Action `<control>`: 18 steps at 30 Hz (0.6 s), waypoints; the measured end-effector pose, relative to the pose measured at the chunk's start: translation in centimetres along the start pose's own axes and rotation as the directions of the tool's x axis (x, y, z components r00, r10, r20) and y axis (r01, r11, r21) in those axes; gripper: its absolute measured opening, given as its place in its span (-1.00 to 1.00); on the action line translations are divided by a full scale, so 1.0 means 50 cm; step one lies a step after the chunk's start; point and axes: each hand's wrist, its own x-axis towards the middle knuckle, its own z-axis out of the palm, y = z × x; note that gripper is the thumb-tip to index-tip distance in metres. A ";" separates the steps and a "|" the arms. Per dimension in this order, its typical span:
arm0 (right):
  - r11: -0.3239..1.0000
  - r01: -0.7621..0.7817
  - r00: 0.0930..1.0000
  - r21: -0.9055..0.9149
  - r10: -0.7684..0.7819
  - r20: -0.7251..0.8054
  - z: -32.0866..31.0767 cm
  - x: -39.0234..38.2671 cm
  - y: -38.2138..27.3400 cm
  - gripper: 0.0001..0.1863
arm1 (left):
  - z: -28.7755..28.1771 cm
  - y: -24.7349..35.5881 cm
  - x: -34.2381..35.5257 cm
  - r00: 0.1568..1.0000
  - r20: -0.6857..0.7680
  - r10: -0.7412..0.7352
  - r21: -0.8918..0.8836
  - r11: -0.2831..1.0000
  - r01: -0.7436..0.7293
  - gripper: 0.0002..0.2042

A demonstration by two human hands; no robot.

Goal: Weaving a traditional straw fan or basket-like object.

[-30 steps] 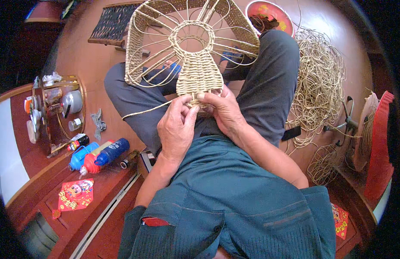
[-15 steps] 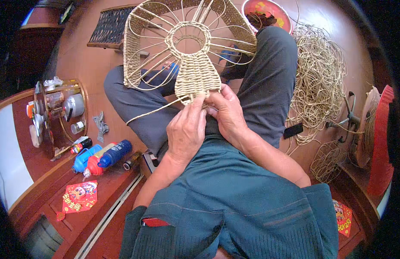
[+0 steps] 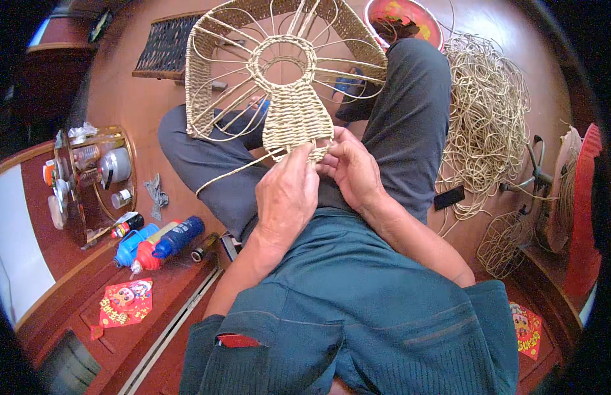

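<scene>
A basket-like frame of wire loops wound with straw-coloured cord (image 3: 198,85) rests across my lap, with a round ring (image 3: 283,83) in its middle. From the ring a tightly woven panel (image 3: 299,120) widens toward me. At the panel's near edge my left hand (image 3: 287,189) is closed, fingertips pinching the weave. My right hand (image 3: 355,168) is closed at the right corner of that same edge, thumb and fingers pressed together. A loose cord end (image 3: 229,176) sticks out leftward from the edge over my thigh. My fingers partly hide the edge being gripped.
A big heap of loose cord (image 3: 483,125) lies on the floor at the right, a dark phone (image 3: 449,197) beside it. Behind my knee stands a red basin (image 3: 404,23). Several bottles (image 3: 177,237) and a small rack (image 3: 98,174) are at the left.
My right hand's thumb and fingers have shifted at the panel's corner, uncovering more of its edge. The frame has moved slightly left in view. My left hand keeps its pinch.
</scene>
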 end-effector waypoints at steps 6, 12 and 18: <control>0.997 -0.025 0.995 -0.075 0.032 0.092 -0.012 0.028 0.005 -0.66 | -0.001 -0.008 -0.010 0.974 -0.199 0.104 0.000 0.994 -0.106 -0.78; 0.996 -0.033 0.997 -0.081 0.039 0.071 0.005 0.036 0.003 -0.55 | -0.050 -0.031 0.001 0.951 -0.305 0.060 0.118 0.993 -0.025 -0.74; 0.997 -0.047 0.997 -0.054 0.050 0.052 0.014 0.028 0.005 -0.54 | -0.071 -0.029 -0.006 0.978 -0.206 -0.020 0.153 0.987 0.052 -0.77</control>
